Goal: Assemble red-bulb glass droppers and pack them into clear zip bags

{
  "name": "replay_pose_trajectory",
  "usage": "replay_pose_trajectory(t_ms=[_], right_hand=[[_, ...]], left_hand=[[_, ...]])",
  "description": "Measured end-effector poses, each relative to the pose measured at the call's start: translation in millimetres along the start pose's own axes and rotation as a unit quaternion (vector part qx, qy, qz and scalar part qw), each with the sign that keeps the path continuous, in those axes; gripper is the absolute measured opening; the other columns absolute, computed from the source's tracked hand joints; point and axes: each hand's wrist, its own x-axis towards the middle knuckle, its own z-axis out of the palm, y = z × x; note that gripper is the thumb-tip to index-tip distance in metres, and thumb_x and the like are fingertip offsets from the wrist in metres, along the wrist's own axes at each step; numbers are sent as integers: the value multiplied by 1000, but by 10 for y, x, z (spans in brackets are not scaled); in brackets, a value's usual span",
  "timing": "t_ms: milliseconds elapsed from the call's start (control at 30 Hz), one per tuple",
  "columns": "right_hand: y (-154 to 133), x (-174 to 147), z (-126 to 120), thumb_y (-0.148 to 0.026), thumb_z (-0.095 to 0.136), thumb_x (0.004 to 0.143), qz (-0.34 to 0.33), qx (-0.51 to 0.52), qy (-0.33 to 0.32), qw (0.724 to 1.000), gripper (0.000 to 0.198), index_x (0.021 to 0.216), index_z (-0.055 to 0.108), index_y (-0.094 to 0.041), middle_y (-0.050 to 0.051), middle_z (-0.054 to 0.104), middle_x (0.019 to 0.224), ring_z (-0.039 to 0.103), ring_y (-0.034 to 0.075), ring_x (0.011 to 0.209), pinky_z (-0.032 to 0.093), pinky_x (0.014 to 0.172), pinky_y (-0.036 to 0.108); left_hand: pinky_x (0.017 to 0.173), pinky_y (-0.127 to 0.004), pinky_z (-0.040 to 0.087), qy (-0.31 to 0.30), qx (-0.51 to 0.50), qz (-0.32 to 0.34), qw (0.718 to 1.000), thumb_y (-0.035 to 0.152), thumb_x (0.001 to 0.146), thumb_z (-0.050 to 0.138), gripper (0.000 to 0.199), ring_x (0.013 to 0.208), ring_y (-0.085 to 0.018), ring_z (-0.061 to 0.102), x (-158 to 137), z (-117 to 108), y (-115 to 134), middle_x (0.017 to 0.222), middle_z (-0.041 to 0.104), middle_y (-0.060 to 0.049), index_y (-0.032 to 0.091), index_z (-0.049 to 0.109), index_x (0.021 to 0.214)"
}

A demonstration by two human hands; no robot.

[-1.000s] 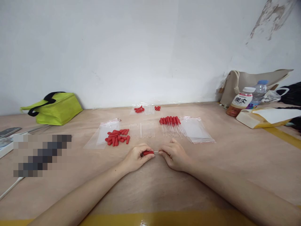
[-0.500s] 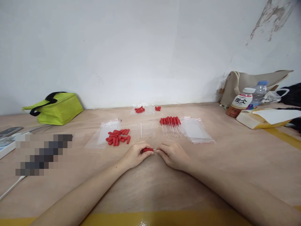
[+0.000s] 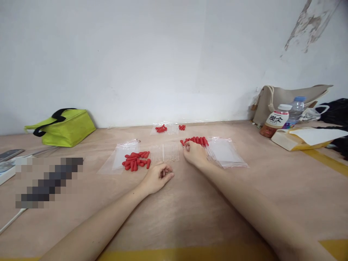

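A dropper point(image 3: 182, 143) was pinched by the right hand point(image 3: 196, 154), thumb and fingertips brought together just below its red end. That end was tilted to the left and pointed toward the wall point(image 3: 163, 65); most of the glass was hidden by the fingers, so whether the tip was touching the bench point(image 3: 163, 221) could not be told. The dropper was held at the left end of a row of finished droppers point(image 3: 199, 140), which were laid side by side and partly covered by the same hand.

The left hand point(image 3: 160, 177) was rested on the bench nearer the body, well apart from the right — its fingers loosely curled, with a gap left between them and the thumb. Beyond it, loose tubes point(image 3: 164, 153) were lined up in a row, between the droppers and a pile of red bulbs point(image 3: 136, 159). The pile was flanked on its left by a clear bag point(image 3: 126, 148); a second bag point(image 3: 225, 152) was spread just right of the droppers. Near the wall, more bulbs were seen — in two small clusters — with clear plastic around them.
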Motion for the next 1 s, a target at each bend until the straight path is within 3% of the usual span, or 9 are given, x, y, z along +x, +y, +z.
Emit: replay_pose_trajectory(t_ms=[200, 567, 700, 833, 1000], right_hand=[[-122, 126, 203, -27, 41, 83, 32, -31, -8, 999, 25, 102, 51, -15, 13, 64, 89, 62, 26, 83, 43, 66, 34], [-167, 96, 189, -37, 42, 81, 10, -38, -27, 999, 29, 95, 61, -19, 10, 66, 93, 60, 23, 89, 42, 71, 32], [-214, 101, 196, -37, 45, 78, 15, -41, -46, 998, 30, 90, 64, -16, 12, 66, 90, 61, 24, 86, 43, 70, 32], [-249, 112, 192, -34, 45, 79, 20, -41, -57, 997, 31, 91, 65, -14, 16, 66, 92, 61, 24, 87, 43, 70, 31], [-265, 138, 191, -34, 44, 79, 27, -36, -67, 997, 33, 94, 65, -13, 17, 65, 94, 61, 24, 89, 43, 71, 31]], left_hand=[[51, -22, 37, 0, -20, -2, 1000, 26, 75, 57, 10, 56, -10, 46, -8, -8, 19, 68, 51, 0, 16, 60, 77], [54, -23, 39, -2, 24, 15, 1000, 24, 78, 53, 9, 58, -11, 48, -20, -2, 45, 69, 52, -1, 17, 59, 77], [62, -26, 40, 39, 148, 21, 988, 21, 80, 47, 13, 68, -15, 51, -11, -173, 43, 76, 54, -3, 17, 57, 72], [64, -31, 38, 115, 313, -41, 942, 24, 77, 50, 14, 74, -21, 51, -3, -429, -68, 75, 53, -6, 18, 50, 64], [64, -33, 38, 111, 359, -78, 924, 35, 77, 52, 18, 76, -24, 52, -6, -497, -258, 79, 57, -8, 18, 53, 72]])
